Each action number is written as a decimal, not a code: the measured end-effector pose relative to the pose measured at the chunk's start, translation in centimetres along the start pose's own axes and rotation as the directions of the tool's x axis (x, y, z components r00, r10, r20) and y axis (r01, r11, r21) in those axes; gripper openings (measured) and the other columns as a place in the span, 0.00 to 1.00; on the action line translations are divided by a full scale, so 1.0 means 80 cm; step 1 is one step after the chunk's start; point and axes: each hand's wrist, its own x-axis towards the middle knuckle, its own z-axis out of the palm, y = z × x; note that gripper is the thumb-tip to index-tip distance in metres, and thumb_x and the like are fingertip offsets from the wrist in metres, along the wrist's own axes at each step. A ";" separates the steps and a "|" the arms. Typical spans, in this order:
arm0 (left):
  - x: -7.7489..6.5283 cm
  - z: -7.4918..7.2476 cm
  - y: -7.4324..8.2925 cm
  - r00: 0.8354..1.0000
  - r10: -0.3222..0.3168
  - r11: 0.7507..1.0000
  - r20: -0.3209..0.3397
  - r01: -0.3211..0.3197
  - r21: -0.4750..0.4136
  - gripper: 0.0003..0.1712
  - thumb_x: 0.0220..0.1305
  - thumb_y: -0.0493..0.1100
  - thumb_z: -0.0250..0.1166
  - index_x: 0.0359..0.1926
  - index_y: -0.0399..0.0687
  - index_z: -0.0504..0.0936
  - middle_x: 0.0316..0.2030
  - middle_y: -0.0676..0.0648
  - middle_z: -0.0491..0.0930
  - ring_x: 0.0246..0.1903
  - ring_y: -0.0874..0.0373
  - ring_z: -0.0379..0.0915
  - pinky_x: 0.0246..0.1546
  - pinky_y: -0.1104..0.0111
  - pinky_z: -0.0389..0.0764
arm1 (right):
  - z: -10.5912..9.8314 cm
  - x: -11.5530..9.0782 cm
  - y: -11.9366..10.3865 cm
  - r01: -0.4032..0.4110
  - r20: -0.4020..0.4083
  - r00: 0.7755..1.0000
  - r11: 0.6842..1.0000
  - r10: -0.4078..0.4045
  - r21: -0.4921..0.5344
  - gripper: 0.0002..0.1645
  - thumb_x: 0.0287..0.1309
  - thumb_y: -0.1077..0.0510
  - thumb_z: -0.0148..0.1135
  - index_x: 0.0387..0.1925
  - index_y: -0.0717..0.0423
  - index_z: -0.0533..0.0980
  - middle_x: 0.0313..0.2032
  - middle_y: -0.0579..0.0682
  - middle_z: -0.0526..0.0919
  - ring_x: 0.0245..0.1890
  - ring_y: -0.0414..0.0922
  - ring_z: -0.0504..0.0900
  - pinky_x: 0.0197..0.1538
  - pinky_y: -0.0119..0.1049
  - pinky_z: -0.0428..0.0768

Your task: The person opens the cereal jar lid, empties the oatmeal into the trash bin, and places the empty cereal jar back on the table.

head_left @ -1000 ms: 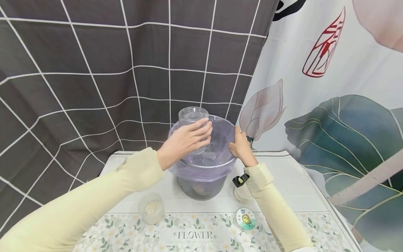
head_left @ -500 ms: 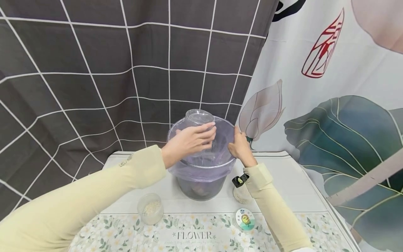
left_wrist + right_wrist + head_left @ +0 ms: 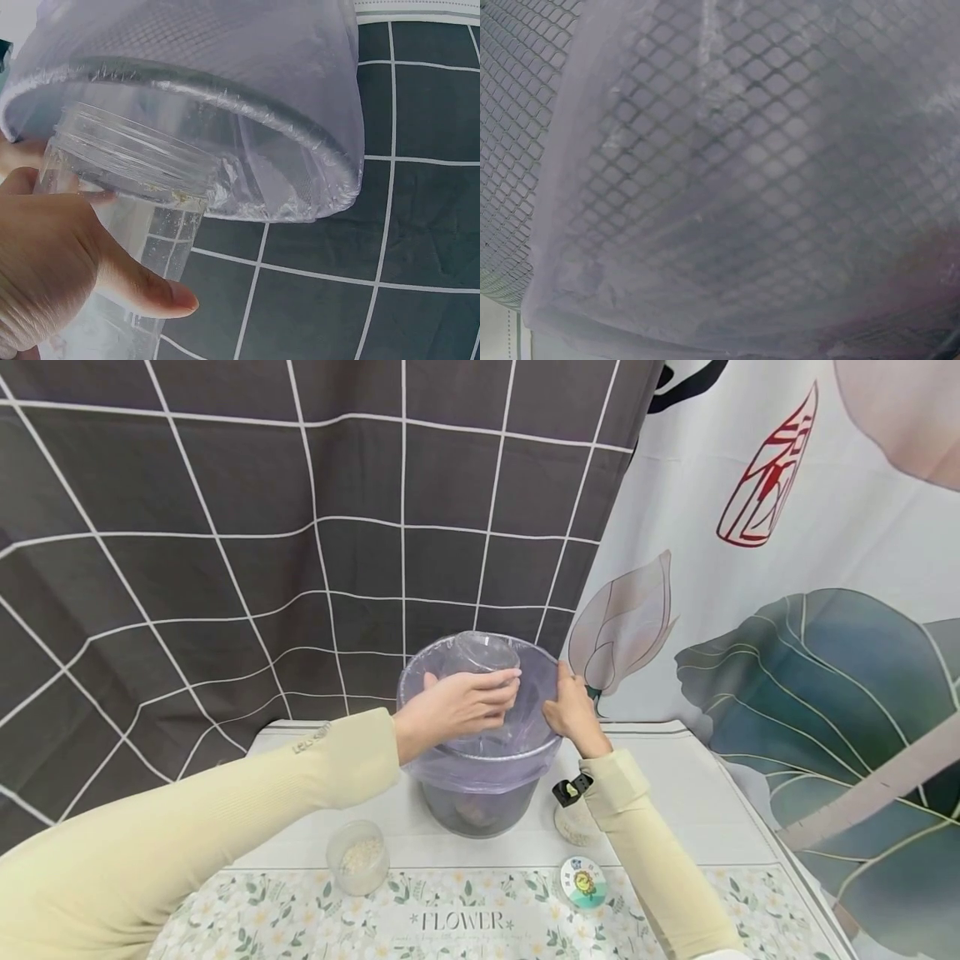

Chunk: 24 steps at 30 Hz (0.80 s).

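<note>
My left hand (image 3: 461, 706) grips a clear jar (image 3: 486, 652), tipped base up over the bin with its mouth pointing down. Around the jar's side, the left wrist view shows the thumb (image 3: 161, 296) and the threaded neck (image 3: 127, 154) beside the bin's rim; small pale bits cling near the neck. The grey mesh bin (image 3: 480, 817) stands upright, lined with a thin purple bag (image 3: 472, 774) folded over its rim. At the rim's right side, my right hand (image 3: 573, 706) holds bag and edge. Only mesh and bag film (image 3: 727, 172) fill the right wrist view.
A clear tub of pale grains (image 3: 358, 858) stands front left of the bin. Another grain container (image 3: 576, 825) sits partly behind the right wrist. Before it lies a round printed lid (image 3: 582, 882). A dark checked curtain (image 3: 360, 560) hangs close behind the bin.
My left hand and the jar have moved slightly right and lower into the bin's opening, and the jar's tilt has shifted. The right hand has stayed on the rim.
</note>
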 end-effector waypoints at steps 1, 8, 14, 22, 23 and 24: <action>0.000 0.000 0.001 1.000 0.002 1.000 0.003 -0.002 0.002 0.59 0.16 0.24 0.70 0.54 0.57 0.51 0.56 0.45 0.49 0.57 0.48 0.36 0.53 0.51 0.27 | 0.000 0.000 0.000 -0.001 0.000 1.000 1.000 0.001 0.002 0.44 0.36 0.65 0.46 0.60 0.64 0.45 0.50 0.71 0.58 0.46 0.63 0.62 0.45 0.54 0.64; -0.002 0.002 0.005 1.000 0.015 0.999 0.013 -0.015 0.036 0.62 0.14 0.22 0.69 0.56 0.57 0.50 0.56 0.47 0.49 0.57 0.47 0.36 0.53 0.50 0.27 | 0.000 -0.001 0.001 0.001 -0.003 1.000 1.000 -0.001 0.007 0.44 0.37 0.64 0.47 0.60 0.63 0.46 0.49 0.71 0.59 0.45 0.63 0.63 0.46 0.53 0.64; -0.005 0.003 0.007 0.999 0.023 0.998 0.027 -0.024 0.059 0.64 0.15 0.22 0.70 0.58 0.60 0.48 0.58 0.50 0.48 0.57 0.47 0.35 0.53 0.50 0.27 | -0.001 -0.001 0.000 0.001 -0.010 1.000 1.000 -0.001 0.005 0.43 0.37 0.65 0.47 0.60 0.63 0.46 0.48 0.71 0.60 0.42 0.63 0.65 0.43 0.54 0.65; -0.004 0.001 0.004 0.998 0.047 0.995 0.034 -0.050 0.091 0.63 0.17 0.25 0.71 0.58 0.59 0.48 0.57 0.48 0.48 0.57 0.46 0.35 0.52 0.49 0.27 | -0.001 -0.001 -0.001 0.000 -0.001 1.000 1.000 0.000 0.008 0.43 0.37 0.65 0.47 0.60 0.63 0.46 0.50 0.70 0.59 0.45 0.63 0.63 0.45 0.54 0.64; -0.004 0.001 0.004 0.998 0.047 0.995 0.032 -0.049 0.085 0.63 0.16 0.24 0.71 0.57 0.59 0.48 0.57 0.48 0.48 0.57 0.46 0.35 0.52 0.49 0.27 | -0.001 -0.001 -0.002 -0.002 0.000 1.000 1.000 0.002 0.007 0.44 0.37 0.65 0.47 0.60 0.63 0.46 0.50 0.70 0.59 0.45 0.63 0.63 0.45 0.54 0.64; -0.004 0.002 0.003 0.999 0.045 0.996 0.030 -0.047 0.077 0.63 0.15 0.23 0.70 0.57 0.59 0.49 0.57 0.49 0.49 0.57 0.46 0.35 0.52 0.49 0.27 | 0.000 -0.001 -0.002 -0.003 0.001 1.000 1.000 0.003 0.005 0.44 0.37 0.65 0.47 0.60 0.62 0.46 0.50 0.70 0.59 0.45 0.63 0.63 0.45 0.54 0.64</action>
